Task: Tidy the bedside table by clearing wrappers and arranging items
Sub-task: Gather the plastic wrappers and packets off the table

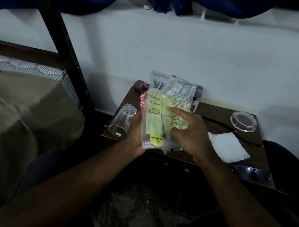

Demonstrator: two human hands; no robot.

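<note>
I hold a clear and pale-green snack wrapper [159,112] upright above the dark wooden bedside table [220,110]. My left hand [134,132] grips its lower left edge from behind. My right hand [189,133] pinches the wrapper's right side, with the forefinger laid across the printed text. A red foil wrapper [142,101] shows behind its left edge. On the table's left side a clear drinking glass [122,121] lies on its side.
A white folded tissue [229,147] and a round clear lid [243,121] sit on the table's right half, with a black cable [236,132] between them. A shiny flat item [250,173] lies at the front right corner. A small maroon object [139,86] is at the back left. The bed [25,88] stands left.
</note>
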